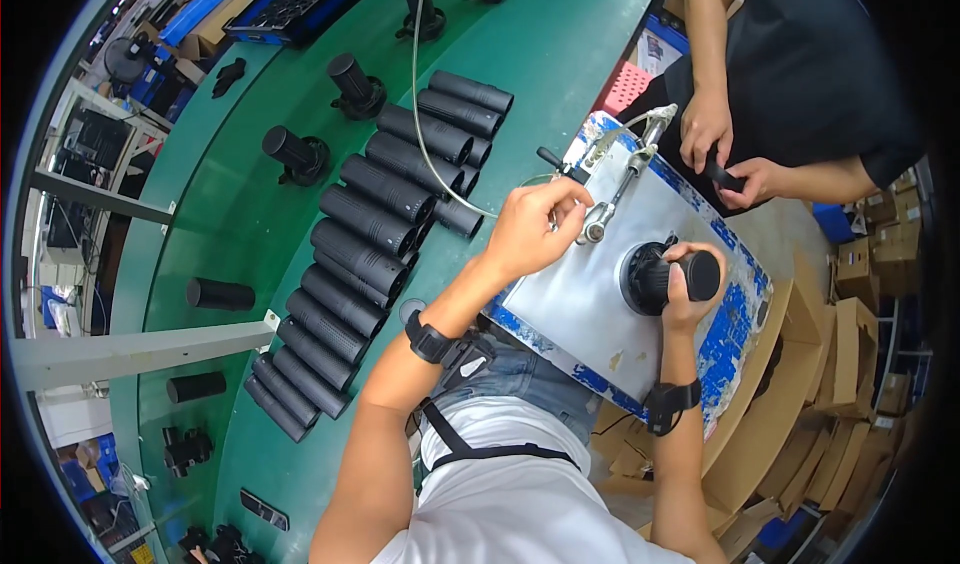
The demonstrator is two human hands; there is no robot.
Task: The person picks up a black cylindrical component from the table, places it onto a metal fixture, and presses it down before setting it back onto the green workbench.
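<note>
My right hand [683,309] wraps round a black cylindrical part [704,276] with a wider ring at its base. That part stands on the bare metal plate [560,309] of a blue-edged bench fixture. My left hand [532,229] is closed, fingers curled in, beside the round end of a metal rod linkage [596,226]. Whatever its fingertips hold, if anything, is hidden. A black lever handle [550,158] sticks out just beyond the left hand. Left of that hand, rows of black tubes [375,186] lie on the green work surface [455,294], some stacked.
Across the fixture, a co-worker's hands [742,179] hold a small black piece. A thin pale hose [418,94] hangs over the tubes. Black flanged parts [295,154] stand farther left, near a metal post [150,352]. Cardboard boxes [770,404] crowd the right side.
</note>
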